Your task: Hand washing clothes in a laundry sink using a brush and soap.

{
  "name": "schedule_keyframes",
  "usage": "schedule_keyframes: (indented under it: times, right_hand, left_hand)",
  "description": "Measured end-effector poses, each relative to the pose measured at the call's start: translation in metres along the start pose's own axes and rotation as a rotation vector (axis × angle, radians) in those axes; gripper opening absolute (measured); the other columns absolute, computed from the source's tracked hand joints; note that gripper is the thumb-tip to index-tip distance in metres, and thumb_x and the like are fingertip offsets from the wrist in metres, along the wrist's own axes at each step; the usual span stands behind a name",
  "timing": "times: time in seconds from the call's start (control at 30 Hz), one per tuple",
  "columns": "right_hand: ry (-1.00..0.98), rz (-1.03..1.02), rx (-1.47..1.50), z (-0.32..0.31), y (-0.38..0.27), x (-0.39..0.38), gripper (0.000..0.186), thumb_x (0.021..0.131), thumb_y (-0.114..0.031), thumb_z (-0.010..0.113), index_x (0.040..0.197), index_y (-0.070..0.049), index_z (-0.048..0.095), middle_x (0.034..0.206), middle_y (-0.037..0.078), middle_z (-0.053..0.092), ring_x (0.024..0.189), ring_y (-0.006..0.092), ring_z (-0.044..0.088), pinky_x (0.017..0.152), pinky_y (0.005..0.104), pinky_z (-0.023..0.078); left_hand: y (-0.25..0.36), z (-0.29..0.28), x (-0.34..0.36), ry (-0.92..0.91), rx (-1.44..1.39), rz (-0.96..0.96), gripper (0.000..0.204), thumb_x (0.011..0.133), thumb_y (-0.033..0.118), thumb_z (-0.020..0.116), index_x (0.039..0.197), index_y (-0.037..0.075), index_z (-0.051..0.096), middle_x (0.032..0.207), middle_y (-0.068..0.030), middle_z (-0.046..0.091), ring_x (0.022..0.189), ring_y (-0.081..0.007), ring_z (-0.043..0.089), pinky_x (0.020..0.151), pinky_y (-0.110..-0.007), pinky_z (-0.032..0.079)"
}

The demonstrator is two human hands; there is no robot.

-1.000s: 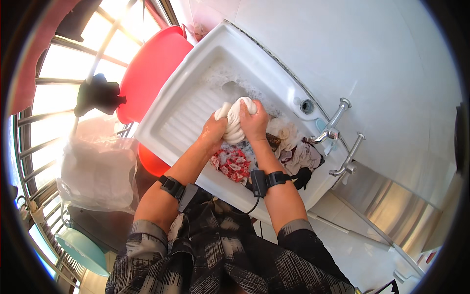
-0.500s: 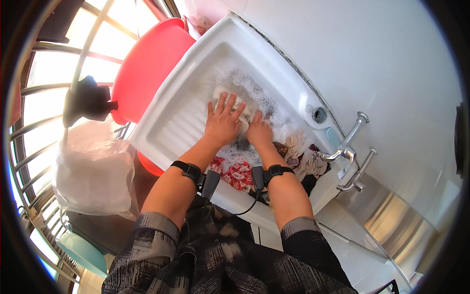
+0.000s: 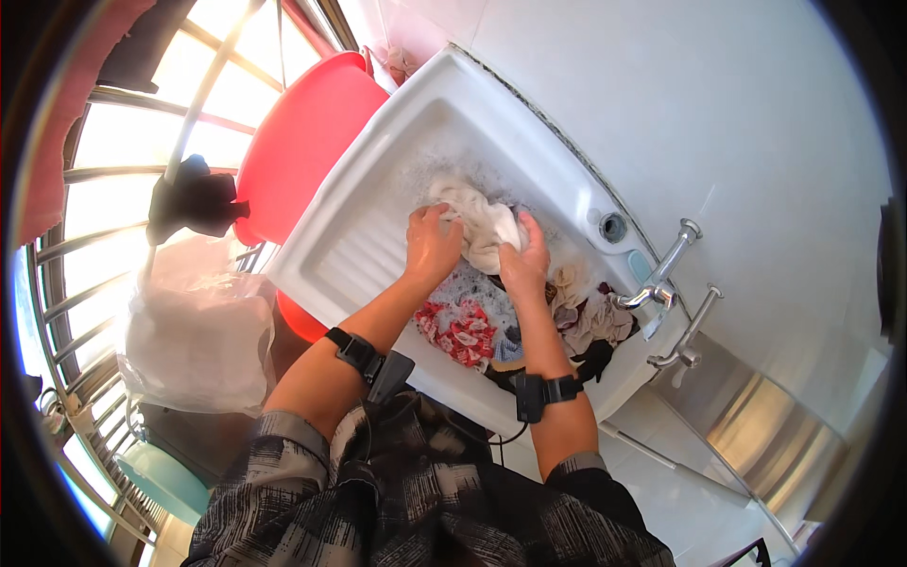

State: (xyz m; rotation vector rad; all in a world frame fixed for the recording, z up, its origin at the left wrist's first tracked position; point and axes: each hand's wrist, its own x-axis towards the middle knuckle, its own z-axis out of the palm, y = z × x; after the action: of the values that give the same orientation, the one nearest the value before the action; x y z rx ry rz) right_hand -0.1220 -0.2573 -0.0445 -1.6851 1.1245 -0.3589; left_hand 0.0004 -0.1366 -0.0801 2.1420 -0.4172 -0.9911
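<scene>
Above the sudsy water in the white laundry sink [image 3: 316, 236], a wet, bunched white cloth [image 3: 480, 227] is held between my hands. My left hand [image 3: 433, 246] has its fingers curled around the cloth's left side. At its right end, my right hand [image 3: 526, 263] grips it between thumb and fingers. Close to my forearms, a red-and-white patterned cloth [image 3: 461, 333] lies in the foam. To the right of my right wrist, beige and greyish garments [image 3: 597, 319] are heaped along the sink's side, with a black cloth [image 3: 593, 361] nearer to me.
Two metal taps [image 3: 652, 293] reach over the sink's right edge, near an overflow hole [image 3: 613, 227] and a pale blue soap bar [image 3: 641, 265]. A red basin [image 3: 302, 142] leans at the left. Beside it are a plastic bag [image 3: 198, 340] and a teal basin [image 3: 162, 480].
The white cloth has been lifted and gathered up from the sink, where my hands pressed it flat. My fingers have closed on it, and my right hand has turned and moved rightward.
</scene>
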Motion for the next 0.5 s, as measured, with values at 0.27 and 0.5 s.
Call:
schedule_keyframes:
  times: [0.27, 0.5]
  right_hand:
    - [-0.404, -0.059, 0.687, 0.0, -0.112, -0.077, 0.058, 0.069, -0.001, 0.046, 0.124, 0.004, 0.065, 0.114, 0.016, 0.068, 0.102, 0.0221, 0.067, 0.095, 0.0343, 0.054]
    - [-0.308, -0.031, 0.848, 0.044, -0.11, -0.082, 0.036, 0.074, -0.003, 0.048, 0.107, -0.001, 0.062, 0.104, 0.01, 0.065, 0.09, 0.0162, 0.061, 0.083, 0.0312, 0.052]
  left_hand:
    - [0.044, -0.056, 0.008, -0.702, -1.136, -0.609, 0.057, 0.099, 0.052, 0.066, 0.132, 0.006, 0.064, 0.101, -0.0083, 0.072, 0.096, -0.0203, 0.069, 0.079, -0.039, 0.058]
    - [-0.015, -0.04, -0.004, -0.634, -1.321, -0.303, 0.049, 0.098, 0.015, 0.066, 0.144, 0.002, 0.054, 0.129, -0.0156, 0.065, 0.11, -0.0258, 0.068, 0.101, -0.041, 0.054]
